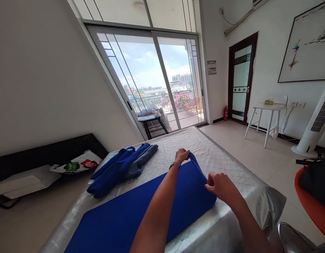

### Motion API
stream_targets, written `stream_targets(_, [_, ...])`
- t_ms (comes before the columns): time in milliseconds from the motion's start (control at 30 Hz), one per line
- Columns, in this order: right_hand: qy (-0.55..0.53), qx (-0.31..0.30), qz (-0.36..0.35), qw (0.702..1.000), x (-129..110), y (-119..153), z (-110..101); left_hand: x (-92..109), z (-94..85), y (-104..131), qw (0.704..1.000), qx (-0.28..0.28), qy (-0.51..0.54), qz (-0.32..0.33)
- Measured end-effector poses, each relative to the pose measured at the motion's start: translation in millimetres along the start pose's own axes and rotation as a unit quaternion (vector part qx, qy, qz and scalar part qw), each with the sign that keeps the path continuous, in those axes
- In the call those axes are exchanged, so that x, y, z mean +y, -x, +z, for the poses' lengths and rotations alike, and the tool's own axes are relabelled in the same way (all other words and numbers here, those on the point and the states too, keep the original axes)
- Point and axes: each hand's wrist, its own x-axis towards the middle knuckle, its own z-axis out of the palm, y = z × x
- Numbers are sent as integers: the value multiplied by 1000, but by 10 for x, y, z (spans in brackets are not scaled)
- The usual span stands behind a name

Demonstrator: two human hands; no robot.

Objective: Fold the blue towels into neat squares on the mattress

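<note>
A long piece of blue fabric (196, 189) lies flat across the mattress (178, 138), running from the bottom of the view to its far right end. My left hand (181, 155), wearing a dark band at the wrist, is closed on the far corner of that end. Fingers curled, my right hand (219, 184) pinches the same end nearer to me. Between the two hands the edge is lifted into a narrow fold. My left forearm covers part of the fabric. To the left rests a loosely folded blue and grey garment (122, 167), apart from both hands.
A silver quilted cover wraps the mattress. Left of it, a packaged bag (82, 163) lies by a black headboard-like panel (43, 147). A dark stool (151, 121) stands by the sliding doors. On the right are a white chair (271, 107), a tower fan (316, 123) and an orange chair (307, 200).
</note>
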Motion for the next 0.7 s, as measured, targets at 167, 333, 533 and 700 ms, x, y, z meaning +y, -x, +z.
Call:
stream_targets(167, [-27, 24, -182, 983, -905, 159, 570, -817, -837, 235, 997, 49, 46, -40])
stream_targets(333, [36, 32, -369, 928, -1803, 281, 1299, -1820, -1738, 649, 990, 110, 47, -75])
stream_targets(533, [81, -3, -496, 865, -2757, 447, 2098, -2877, -2438, 1151, 980, 150, 23, -128])
stream_targets(700, [99, -70, -505, 855, -3170, 535, 2773, -3535, -2499, 1470, 971, 150, -5, -185])
